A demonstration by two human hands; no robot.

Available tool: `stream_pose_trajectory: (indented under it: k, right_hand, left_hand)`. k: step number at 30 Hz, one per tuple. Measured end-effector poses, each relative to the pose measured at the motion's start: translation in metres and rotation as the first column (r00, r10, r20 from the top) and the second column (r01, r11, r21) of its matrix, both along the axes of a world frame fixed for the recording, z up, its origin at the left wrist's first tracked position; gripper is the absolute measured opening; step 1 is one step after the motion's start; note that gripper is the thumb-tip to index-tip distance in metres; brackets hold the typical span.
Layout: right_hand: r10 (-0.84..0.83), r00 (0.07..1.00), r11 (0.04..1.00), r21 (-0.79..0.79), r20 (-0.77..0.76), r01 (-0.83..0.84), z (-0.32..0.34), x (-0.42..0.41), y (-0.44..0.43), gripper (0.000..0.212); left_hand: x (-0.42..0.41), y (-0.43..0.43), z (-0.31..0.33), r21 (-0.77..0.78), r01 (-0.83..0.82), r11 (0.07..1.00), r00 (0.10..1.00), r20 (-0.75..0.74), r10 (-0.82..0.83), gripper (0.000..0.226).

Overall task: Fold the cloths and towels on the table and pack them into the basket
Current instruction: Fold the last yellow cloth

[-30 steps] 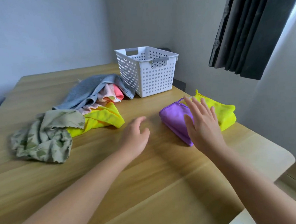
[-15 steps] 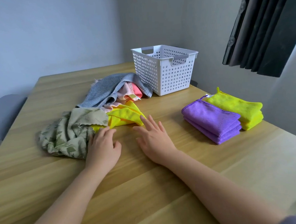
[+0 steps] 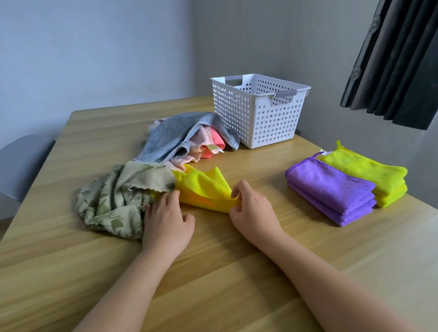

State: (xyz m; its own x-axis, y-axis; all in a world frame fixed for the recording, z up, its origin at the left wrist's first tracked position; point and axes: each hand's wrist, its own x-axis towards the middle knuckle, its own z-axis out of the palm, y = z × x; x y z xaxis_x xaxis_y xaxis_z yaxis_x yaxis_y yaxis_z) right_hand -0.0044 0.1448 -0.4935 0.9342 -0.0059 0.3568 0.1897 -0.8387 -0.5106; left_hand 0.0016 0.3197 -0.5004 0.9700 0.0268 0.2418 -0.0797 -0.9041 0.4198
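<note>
A crumpled yellow cloth (image 3: 202, 187) lies at the table's middle. My right hand (image 3: 251, 210) pinches its near right edge. My left hand (image 3: 166, 220) rests on the table at the cloth's left end, fingertips touching it beside a green leaf-patterned cloth (image 3: 117, 200); whether it grips is unclear. Behind lie a grey towel (image 3: 175, 135) and pink cloths (image 3: 206, 143) in a heap. A folded purple cloth (image 3: 329, 187) and a folded lime-yellow cloth (image 3: 367, 172) sit side by side at the right. The white perforated basket (image 3: 258, 117) stands at the back and looks empty.
The wooden table (image 3: 220, 281) has bare surface in front of my hands. Its right edge runs close behind the folded cloths. A grey chair (image 3: 15, 163) stands at the left. A dark curtain (image 3: 398, 52) hangs at the upper right.
Both hands moved left from the folded purple cloth to the yellow cloth. My right hand has closed on its edge, and the view has shifted left.
</note>
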Motion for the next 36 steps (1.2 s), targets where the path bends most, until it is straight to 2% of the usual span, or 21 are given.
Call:
stream_pose_trajectory:
  k: [2,6,7,10,12,14,16,18,20,24,26,27,32,34,36]
  right_hand:
    - [0.012,1.0,0.997,-0.075,-0.014,-0.013,-0.002,-0.008,-0.006,0.029]
    - [-0.003,0.999,0.997,-0.081,-0.048,-0.001,0.003,-0.016,-0.008,0.018]
    - [-0.001,0.999,0.996,-0.095,-0.054,-0.004,0.004,-0.016,-0.007,0.022]
    - [0.086,0.994,0.988,-0.123,-0.067,-0.094,0.003,-0.016,-0.006,0.027]
    - [0.198,0.98,0.979,-0.033,-0.019,-0.199,0.0,-0.012,-0.009,0.017]
    - [0.233,0.971,0.963,0.121,0.058,-0.239,-0.001,-0.009,-0.013,0.012]
    - [0.16,0.983,0.941,0.286,0.094,-0.18,-0.001,-0.007,-0.017,0.017]
    - [0.047,0.992,0.898,0.43,0.121,-0.095,0.0,-0.004,-0.022,0.027]
    - [-0.066,0.987,0.804,0.594,0.146,-0.034,0.0,0.0,-0.028,0.027]
    - [-0.293,0.953,0.514,0.853,0.074,0.092,0.003,0.005,-0.038,0.023]
    - [-0.304,0.952,0.426,0.898,0.028,0.11,0.005,0.006,-0.043,0.023]
    - [-0.28,0.96,0.413,0.905,0.018,0.103,0.005,0.006,-0.043,0.022]
    - [-0.126,0.992,0.526,0.849,0.021,0.049,0.004,0.004,-0.033,0.014]
    - [-0.086,0.996,0.52,0.854,0.025,0.024,0.006,0.001,-0.031,0.009]
    - [-0.053,0.998,0.478,0.879,0.024,0.004,0.009,0.0,-0.032,0.011]
  left_hand:
    - [0.001,-0.001,-0.001,-0.001,-0.004,1.0,0.999,0.045,0.004,0.052]
    - [-0.001,0.001,-0.001,-0.003,-0.013,1.0,0.999,0.048,0.013,0.076]
    - [-0.001,0.001,-0.001,0.011,-0.016,1.0,0.998,0.069,0.015,0.074]
    - [0.0,0.003,-0.003,0.077,0.009,0.997,0.988,0.155,-0.021,0.041]
    - [0.0,0.001,-0.001,0.013,0.076,0.997,0.983,0.168,-0.078,0.033]
    - [-0.001,-0.001,0.002,-0.113,0.159,0.981,0.972,0.194,-0.135,0.023]
    - [-0.002,-0.002,0.004,-0.151,0.223,0.963,0.953,0.243,-0.182,0.019]
    - [0.0,-0.002,-0.001,-0.077,0.233,0.969,0.932,0.303,-0.2,0.027]
    - [0.002,0.0,-0.005,0.016,0.129,0.992,0.951,0.283,-0.128,0.041]
    - [0.006,0.006,-0.005,0.065,-0.12,0.991,0.988,0.107,0.113,0.06]
    - [0.006,0.004,-0.005,0.082,-0.14,0.987,0.985,0.115,0.13,0.058]
    - [0.005,0.003,-0.005,0.09,-0.136,0.987,0.984,0.131,0.124,0.054]
    - [0.003,0.002,-0.005,0.132,-0.065,0.989,0.973,0.23,0.033,0.03]
    - [0.005,0.004,-0.005,0.063,0.014,0.998,0.945,0.327,-0.034,0.016]
    - [0.003,0.003,-0.001,-0.089,0.198,0.976,0.906,0.398,-0.148,0.018]
